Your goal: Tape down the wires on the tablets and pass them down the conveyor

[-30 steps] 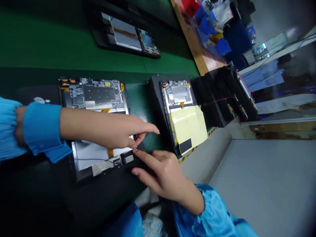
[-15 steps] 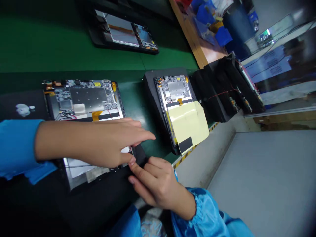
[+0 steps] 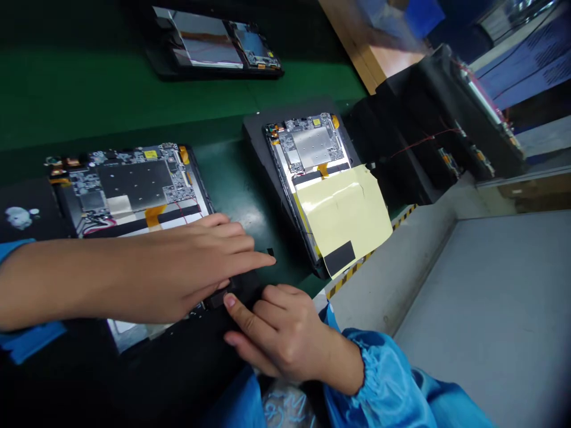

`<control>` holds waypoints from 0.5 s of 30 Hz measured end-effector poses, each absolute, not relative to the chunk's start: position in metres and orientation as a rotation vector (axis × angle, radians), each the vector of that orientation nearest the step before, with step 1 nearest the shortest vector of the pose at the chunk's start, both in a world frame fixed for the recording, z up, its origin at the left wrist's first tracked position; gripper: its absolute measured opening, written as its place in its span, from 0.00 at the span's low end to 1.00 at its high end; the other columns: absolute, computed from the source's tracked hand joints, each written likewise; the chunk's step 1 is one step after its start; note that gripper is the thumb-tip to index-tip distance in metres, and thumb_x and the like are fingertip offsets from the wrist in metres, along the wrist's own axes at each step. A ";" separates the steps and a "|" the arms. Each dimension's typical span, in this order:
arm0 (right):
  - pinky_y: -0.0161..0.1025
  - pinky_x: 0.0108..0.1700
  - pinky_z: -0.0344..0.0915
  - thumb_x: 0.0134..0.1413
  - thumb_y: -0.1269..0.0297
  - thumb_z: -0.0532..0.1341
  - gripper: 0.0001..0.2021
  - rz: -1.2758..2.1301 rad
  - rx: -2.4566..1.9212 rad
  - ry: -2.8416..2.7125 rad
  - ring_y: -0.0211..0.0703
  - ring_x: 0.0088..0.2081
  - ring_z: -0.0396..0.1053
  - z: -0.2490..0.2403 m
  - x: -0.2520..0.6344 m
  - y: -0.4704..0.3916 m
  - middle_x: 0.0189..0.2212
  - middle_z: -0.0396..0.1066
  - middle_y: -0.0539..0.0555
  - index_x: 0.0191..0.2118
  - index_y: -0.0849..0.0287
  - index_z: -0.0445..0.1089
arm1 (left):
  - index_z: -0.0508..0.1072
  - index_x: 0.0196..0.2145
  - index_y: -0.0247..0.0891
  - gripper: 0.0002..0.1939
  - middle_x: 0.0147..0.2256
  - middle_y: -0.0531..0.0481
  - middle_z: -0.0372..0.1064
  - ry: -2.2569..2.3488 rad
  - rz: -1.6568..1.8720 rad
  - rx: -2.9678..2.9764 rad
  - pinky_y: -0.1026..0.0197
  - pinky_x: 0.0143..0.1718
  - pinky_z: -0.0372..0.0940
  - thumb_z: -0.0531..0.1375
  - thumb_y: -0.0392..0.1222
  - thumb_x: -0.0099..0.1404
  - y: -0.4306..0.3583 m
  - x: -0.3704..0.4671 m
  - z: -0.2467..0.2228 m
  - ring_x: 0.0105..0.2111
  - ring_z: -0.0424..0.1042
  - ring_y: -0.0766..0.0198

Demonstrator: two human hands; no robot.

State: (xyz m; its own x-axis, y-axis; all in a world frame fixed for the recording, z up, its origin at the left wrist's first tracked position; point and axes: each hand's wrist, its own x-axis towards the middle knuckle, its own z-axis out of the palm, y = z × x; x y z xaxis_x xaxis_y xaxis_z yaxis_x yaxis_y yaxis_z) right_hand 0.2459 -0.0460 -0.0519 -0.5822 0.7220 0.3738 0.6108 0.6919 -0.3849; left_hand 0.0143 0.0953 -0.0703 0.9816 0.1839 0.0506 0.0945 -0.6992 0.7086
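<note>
An opened tablet (image 3: pixel 134 184) lies in front of me, its circuit board showing and its lower part covered by my arm. My left hand (image 3: pixel 200 261) reaches across it, palm down, fingers stretched out and thumb hidden. A small black piece, perhaps tape (image 3: pixel 270 252), shows at its index fingertip. At the tablet's near right corner, the index fingertip of my right hand (image 3: pixel 285 333) touches a small dark block (image 3: pixel 216 299). My right thumb is apart from that index finger, and the other fingers are curled. Nothing shows between its fingers.
To the right, a second opened tablet (image 3: pixel 312 145) rests on black foam, partly under a yellow sheet (image 3: pixel 345 217). Another opened device (image 3: pixel 209 41) lies farther back on the green mat (image 3: pixel 80 89). Black foam blocks (image 3: pixel 405 131) with thin wires stand at the far right.
The view has shifted a little. My left thumb has gone out of sight, and the small dark block now shows at my right fingertip. A black piece now shows by my left index fingertip.
</note>
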 end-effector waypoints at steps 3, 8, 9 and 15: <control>0.44 0.26 0.65 0.82 0.63 0.59 0.19 0.314 -0.996 -2.380 0.45 0.27 0.66 -0.055 0.247 -0.045 0.25 0.74 0.50 0.56 0.77 0.80 | 0.62 0.73 0.55 0.29 0.57 0.48 0.80 0.212 0.138 2.339 0.48 0.59 0.58 0.53 0.35 0.79 0.094 0.013 -0.070 0.54 0.74 0.49; 0.43 0.27 0.63 0.83 0.63 0.58 0.19 0.322 -0.973 -2.306 0.44 0.26 0.64 -0.064 0.246 -0.046 0.24 0.71 0.49 0.57 0.76 0.80 | 0.61 0.73 0.51 0.26 0.54 0.49 0.79 0.249 0.297 2.357 0.51 0.57 0.59 0.52 0.36 0.82 0.093 0.013 -0.073 0.51 0.74 0.53; 0.43 0.26 0.63 0.83 0.63 0.58 0.19 0.318 -0.967 -2.295 0.44 0.26 0.64 -0.066 0.245 -0.046 0.23 0.71 0.48 0.57 0.75 0.80 | 0.61 0.72 0.49 0.26 0.53 0.49 0.79 0.239 0.310 2.387 0.51 0.56 0.59 0.53 0.34 0.81 0.091 0.014 -0.073 0.50 0.74 0.53; 0.45 0.26 0.64 0.82 0.62 0.58 0.19 0.371 -0.977 -2.305 0.46 0.26 0.65 -0.062 0.247 -0.045 0.24 0.73 0.51 0.55 0.75 0.81 | 0.65 0.72 0.45 0.30 0.51 0.47 0.80 0.247 0.335 2.442 0.49 0.56 0.60 0.53 0.30 0.76 0.086 0.018 -0.069 0.50 0.76 0.51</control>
